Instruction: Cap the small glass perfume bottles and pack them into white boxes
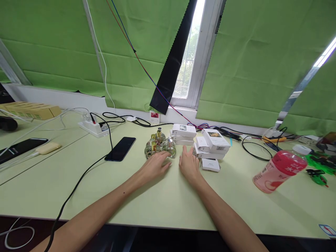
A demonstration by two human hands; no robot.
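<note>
A cluster of round glass perfume bottles [169, 147] with gold, dark and silver tops stands on the table. My left hand [156, 165] rests against the front of this cluster, its fingers stretched and its thumb apart. Just to the right, my right hand [189, 165] lies low over the table with fingers extended, beside a stack of white cartons [214, 141]. Something shiny shows at its fingers' right side, too covered to make out. A small flat white box [210, 165] lies in front of that stack. Behind my hands is another pile of white boxes [183, 130].
A black phone [120, 148] lies left of the bottles, with a black cable [78, 185] crossing the table. A white power strip [93, 126] sits farther back. On the right stands a tilted pink-labelled drink bottle [280, 169]. Bundled cables [228, 133] run along the wall.
</note>
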